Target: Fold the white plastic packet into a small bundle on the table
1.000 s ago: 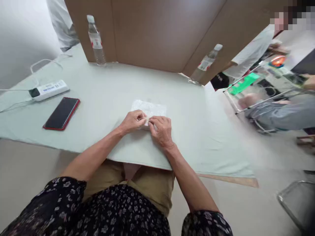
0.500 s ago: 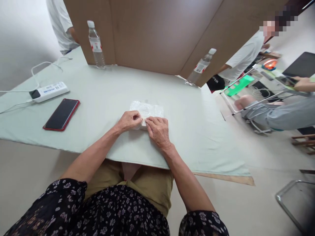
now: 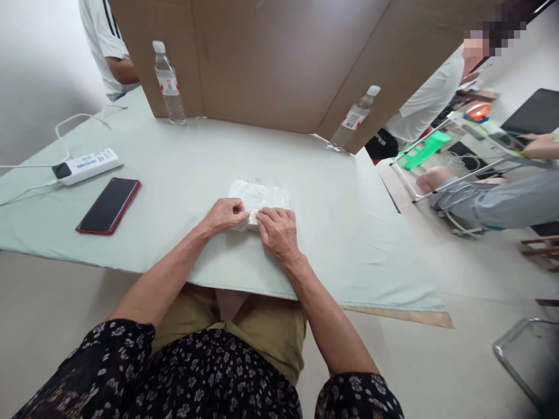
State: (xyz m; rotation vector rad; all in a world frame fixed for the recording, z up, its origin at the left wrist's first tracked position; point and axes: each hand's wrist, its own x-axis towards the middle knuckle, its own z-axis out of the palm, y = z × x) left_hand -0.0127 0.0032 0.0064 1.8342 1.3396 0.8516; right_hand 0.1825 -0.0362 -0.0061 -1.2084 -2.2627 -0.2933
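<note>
A small package in clear bubble wrap (image 3: 262, 194) lies on the table near its front edge. My left hand (image 3: 225, 215) is closed in a pinch at the package's near left side, thumb and forefinger on the wrap. Against the near right side, my right hand (image 3: 279, 230) has its fingers bent and held together, pressing on the wrap. Between the fingertips of both hands a short shiny strip of the package's near edge shows. What is inside the wrap cannot be made out, and part of the package is hidden under my hands.
A phone with a red case (image 3: 109, 205) and a white power strip (image 3: 88, 166) with cables lie at left. Two water bottles (image 3: 169, 87) stand before a tall cardboard panel (image 3: 279, 64). Other people sit beyond the panel and at a side table on the right.
Both hands keep their hold on the package and have hardly moved; slightly more of its near edge shows between them. Behind the panel at left, a person's arm has shifted.
</note>
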